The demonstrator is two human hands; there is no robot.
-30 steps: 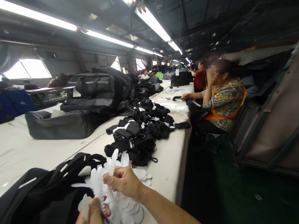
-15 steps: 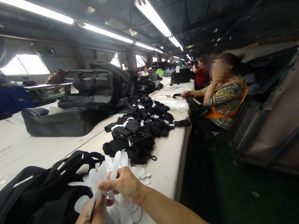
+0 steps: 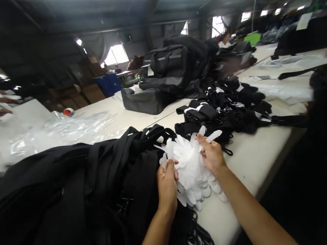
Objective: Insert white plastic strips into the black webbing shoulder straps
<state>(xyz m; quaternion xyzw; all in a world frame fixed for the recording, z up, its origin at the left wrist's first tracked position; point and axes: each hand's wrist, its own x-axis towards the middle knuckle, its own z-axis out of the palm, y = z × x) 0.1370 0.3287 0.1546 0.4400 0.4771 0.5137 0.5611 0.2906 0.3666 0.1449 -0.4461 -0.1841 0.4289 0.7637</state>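
A bunch of white plastic tags (image 3: 190, 164) with rounded ends and toothed tips lies fanned out near the table's front edge. My left hand (image 3: 167, 181) is closed, pinching one tag at the left of the bunch. My right hand (image 3: 212, 154) is closed too, pinching a toothed tag at the right of the bunch. Directly to the left lies a big heap of black fabric and straps (image 3: 72, 199), touching the tags.
A pile of black buckled straps (image 3: 224, 109) lies beyond the tags. Black bags (image 3: 172, 72) stand further back. Crumpled clear plastic film (image 3: 52, 131) covers the white table (image 3: 252, 155) at left. The table edge runs along the right, with dark floor beyond it.
The view has swung left and down, so the seated person at right has left the frame. Both hands now sit mid-frame, still holding the white tags.
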